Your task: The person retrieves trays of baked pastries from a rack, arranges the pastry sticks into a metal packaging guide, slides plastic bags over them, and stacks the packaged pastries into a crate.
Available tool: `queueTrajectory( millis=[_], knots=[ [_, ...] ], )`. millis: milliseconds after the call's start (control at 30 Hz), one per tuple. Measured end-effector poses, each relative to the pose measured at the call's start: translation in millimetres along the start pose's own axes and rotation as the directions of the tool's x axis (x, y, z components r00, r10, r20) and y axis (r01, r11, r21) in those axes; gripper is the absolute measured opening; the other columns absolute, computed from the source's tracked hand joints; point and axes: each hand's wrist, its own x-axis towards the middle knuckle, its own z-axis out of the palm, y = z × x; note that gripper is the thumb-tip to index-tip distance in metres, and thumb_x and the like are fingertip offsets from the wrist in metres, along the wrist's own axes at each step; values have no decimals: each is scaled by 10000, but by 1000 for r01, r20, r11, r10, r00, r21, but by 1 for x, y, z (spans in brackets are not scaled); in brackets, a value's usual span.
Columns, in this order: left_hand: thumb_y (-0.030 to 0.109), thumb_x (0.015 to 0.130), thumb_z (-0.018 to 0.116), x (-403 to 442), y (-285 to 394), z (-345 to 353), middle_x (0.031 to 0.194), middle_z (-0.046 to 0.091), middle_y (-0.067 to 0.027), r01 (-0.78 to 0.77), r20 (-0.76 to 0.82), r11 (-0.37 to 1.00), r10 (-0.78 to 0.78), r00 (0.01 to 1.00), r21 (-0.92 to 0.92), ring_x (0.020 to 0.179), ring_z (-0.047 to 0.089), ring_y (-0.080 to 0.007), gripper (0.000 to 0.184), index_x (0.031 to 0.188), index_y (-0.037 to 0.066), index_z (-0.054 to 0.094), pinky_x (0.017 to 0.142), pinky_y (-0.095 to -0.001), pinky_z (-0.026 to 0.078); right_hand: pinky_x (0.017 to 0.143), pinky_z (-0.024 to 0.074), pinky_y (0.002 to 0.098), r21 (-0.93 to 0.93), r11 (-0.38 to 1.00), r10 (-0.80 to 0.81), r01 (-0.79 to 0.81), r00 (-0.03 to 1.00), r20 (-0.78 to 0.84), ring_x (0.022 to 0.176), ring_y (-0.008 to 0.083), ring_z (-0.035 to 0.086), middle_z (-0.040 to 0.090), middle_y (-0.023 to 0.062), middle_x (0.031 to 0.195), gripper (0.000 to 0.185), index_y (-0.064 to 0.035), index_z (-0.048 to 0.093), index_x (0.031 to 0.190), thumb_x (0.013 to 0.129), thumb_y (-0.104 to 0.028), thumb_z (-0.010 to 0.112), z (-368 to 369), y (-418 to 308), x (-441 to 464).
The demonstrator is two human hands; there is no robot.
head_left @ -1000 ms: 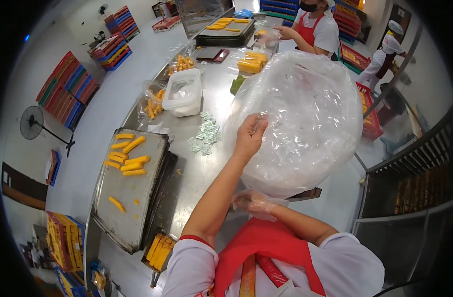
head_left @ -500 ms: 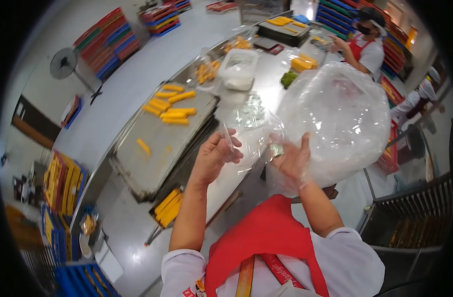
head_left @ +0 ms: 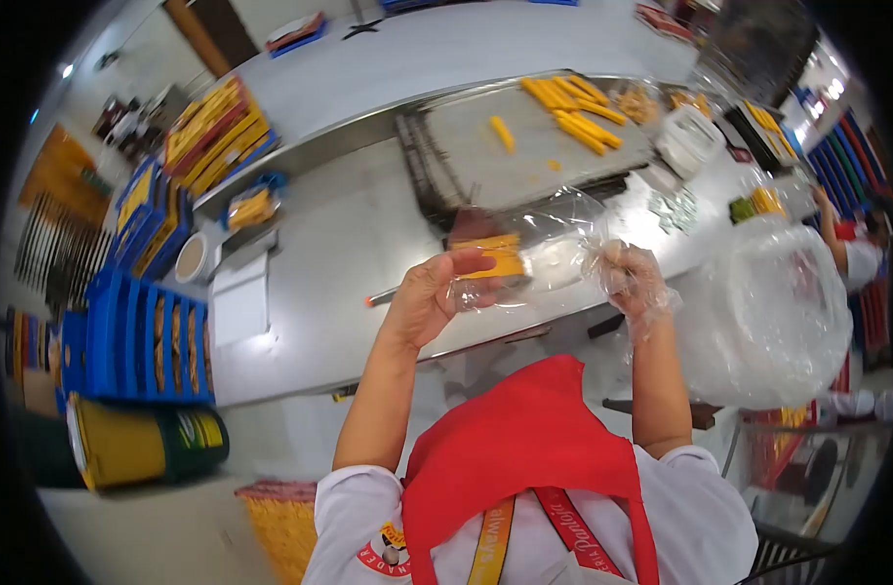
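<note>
A clear plastic bag point(head_left: 563, 219) is stretched between my hands above the metal table. My left hand point(head_left: 432, 297) has its fingers curled at the bag's left edge. My right hand point(head_left: 634, 278), in a thin clear glove, is closed on the gathered right end. Several yellow sticks point(head_left: 490, 258) lie side by side on a small metal holder, seen partly through the bag and behind my left fingers; whether they are inside it, I cannot tell. An orange-tipped rod point(head_left: 379, 297) pokes out left of my left wrist.
Beyond the bag, a large baking tray point(head_left: 456, 146) carries more yellow sticks point(head_left: 578, 109). A big plastic sack point(head_left: 768, 312) stands at right, near a white tub point(head_left: 688, 138). Blue crates point(head_left: 149, 336) and a white board point(head_left: 241, 300) are at left. A co-worker point(head_left: 856, 249) is at far right.
My view has swung left along the table. Both hands and the bag have come over to the holder with yellow sticks. My right hand, spread before, has closed on the bag.
</note>
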Motion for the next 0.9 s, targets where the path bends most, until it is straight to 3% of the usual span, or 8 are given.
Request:
queueTrajectory(
  millis=[133, 267, 300, 400, 600, 767, 833, 900],
  knots=[
    [324, 987, 614, -56, 16, -15, 1227, 635, -223, -127, -72, 991, 124, 990, -41, 1089, 666, -359, 469, 1330, 5, 578, 908, -476, 571, 379, 294, 175, -66, 997, 30, -29, 1000, 9, 467, 21, 451, 681, 36, 783, 316, 23, 693, 1023, 824, -222, 690, 32, 37, 9],
    [101, 954, 660, -88, 20, -14, 1192, 634, -176, -322, -448, 812, 548, 706, 486, 960, 713, -262, 406, 1336, 1, 568, 794, -327, 588, 383, 393, 206, -141, 983, 123, -115, 991, 50, 477, 94, 515, 632, 45, 750, 209, 12, 654, 938, 801, -135, 713, 95, 36, -9],
    [46, 937, 673, -95, 22, -15, 1191, 630, -158, -343, -450, 679, 706, 547, 649, 919, 722, -230, 419, 1339, -1, 563, 760, -281, 581, 369, 367, 197, -80, 987, 141, -138, 989, 40, 454, 84, 487, 627, 37, 736, 209, 9, 657, 941, 802, -139, 707, 100, 47, -3],
    [36, 913, 703, -117, 19, -37, 1229, 618, -146, -232, -268, 397, 857, 440, 888, 876, 719, -198, 405, 1302, -8, 598, 747, -263, 563, 350, 338, 184, -14, 975, 222, -222, 975, 15, 425, 68, 447, 623, 29, 722, 195, 7, 659, 943, 809, -133, 686, 126, 62, -4],
    [22, 862, 741, -150, 13, -64, 1224, 647, -147, -58, -179, 203, 943, 281, 977, 906, 693, -171, 313, 1168, -19, 691, 759, -262, 551, 350, 307, 174, -39, 931, 364, -363, 920, 142, 432, 35, 403, 561, -23, 696, 130, -17, 632, 971, 889, -116, 613, 160, 92, 3],
    [44, 877, 720, -185, 3, -75, 1143, 670, -91, -115, -513, 530, 846, 145, 840, 851, 677, -137, 203, 1074, -4, 708, 739, -266, 558, 349, 235, 161, -39, 906, 411, -421, 856, 313, 457, 17, 372, 482, -48, 667, 35, -46, 592, 884, 892, -68, 618, 184, 119, 27],
    [37, 875, 720, -209, 7, -76, 924, 694, -83, -182, -793, 813, 580, 186, 553, 770, 680, -141, 153, 1007, -32, 684, 688, -266, 561, 365, 257, 161, -97, 898, 397, -430, 691, 604, 473, 25, 404, 528, -28, 695, 68, -36, 604, 896, 896, -93, 643, 191, 134, 49],
    [61, 875, 736, -220, -9, -90, 842, 691, -96, -344, -849, 816, 521, 91, 464, 761, 673, -142, 166, 982, -49, 672, 671, -264, 557, 377, 274, 167, -222, 894, 442, -389, 684, 581, 478, 33, 415, 553, -14, 714, 78, -31, 612, 910, 898, -100, 647, 217, 140, 44]
  ],
)
